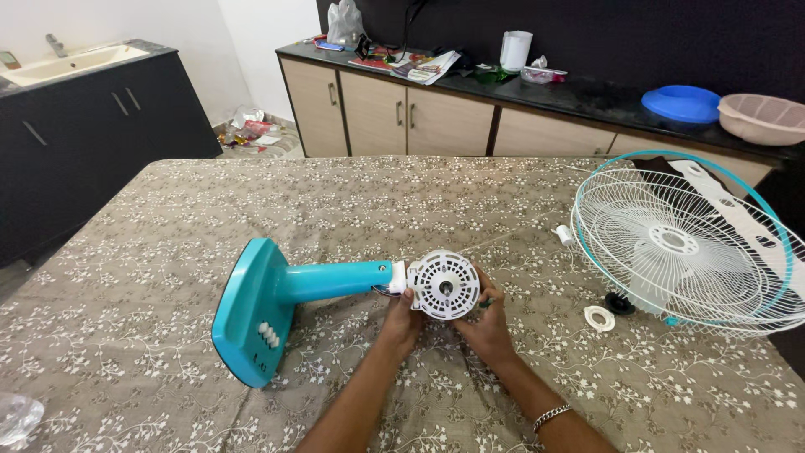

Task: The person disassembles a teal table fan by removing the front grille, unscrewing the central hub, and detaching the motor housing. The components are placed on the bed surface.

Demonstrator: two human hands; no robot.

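On the counter, head view:
Counter: covered in a brown floral cloth.
Fan stand: teal, lying on its side, near the middle.
Motor housing: white, round, at the stand's top end.
Left hand: fingers closed on the housing's left edge.
Right hand: closed on its right edge.
Fan guard: white wire, well apart, far right.

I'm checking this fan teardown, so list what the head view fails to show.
- Back of motor housing: hidden by left hand and right hand.
- Green item at right fingers: too small.
- Fan grille: cut off by right edge.
- Clear plastic: cut off at left edge.
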